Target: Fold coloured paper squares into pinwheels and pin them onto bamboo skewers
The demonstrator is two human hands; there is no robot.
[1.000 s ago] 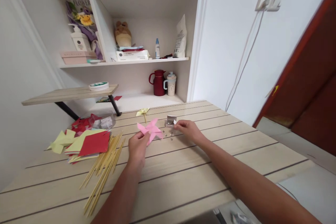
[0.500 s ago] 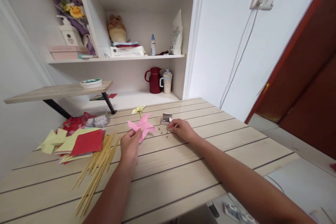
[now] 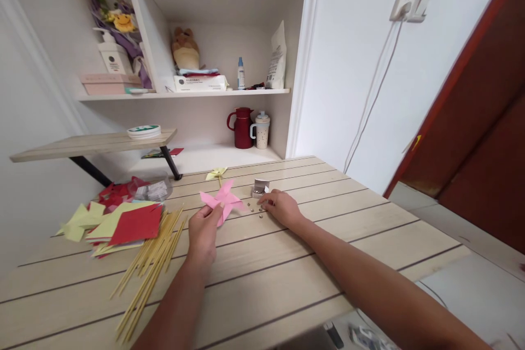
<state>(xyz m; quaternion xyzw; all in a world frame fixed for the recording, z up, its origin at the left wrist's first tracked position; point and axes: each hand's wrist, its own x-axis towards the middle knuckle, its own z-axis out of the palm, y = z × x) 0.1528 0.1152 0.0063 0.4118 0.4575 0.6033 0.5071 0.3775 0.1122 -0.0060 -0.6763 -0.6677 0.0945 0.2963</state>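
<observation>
My left hand (image 3: 204, 232) pinches a pink paper pinwheel (image 3: 222, 201) near its centre and holds it just over the table. My right hand (image 3: 283, 208) is lowered to the tabletop with its fingers curled and fingertips together among several small metal thumbtacks (image 3: 261, 216). Whether a tack sits between those fingertips is too small to tell. Just behind the fingers stands a small open box (image 3: 260, 188) with more tacks inside. A yellow pinwheel on a stick (image 3: 216, 174) lies behind the pink one, its stick partly hidden.
Left of my left hand lie thin wooden sticks (image 3: 153, 262), a red paper square (image 3: 136, 224) on yellow sheets, and a clear container (image 3: 153, 188). A raised wooden stand (image 3: 94, 143) overhangs the back left. A dark red jug (image 3: 243, 128) and a cup (image 3: 261, 130) stand behind.
My right hand has shifted slightly left, its fingertips now down at the loose tacks in front of the box. The left hand keeps its hold on the pink pinwheel. The view has tilted slightly up.
</observation>
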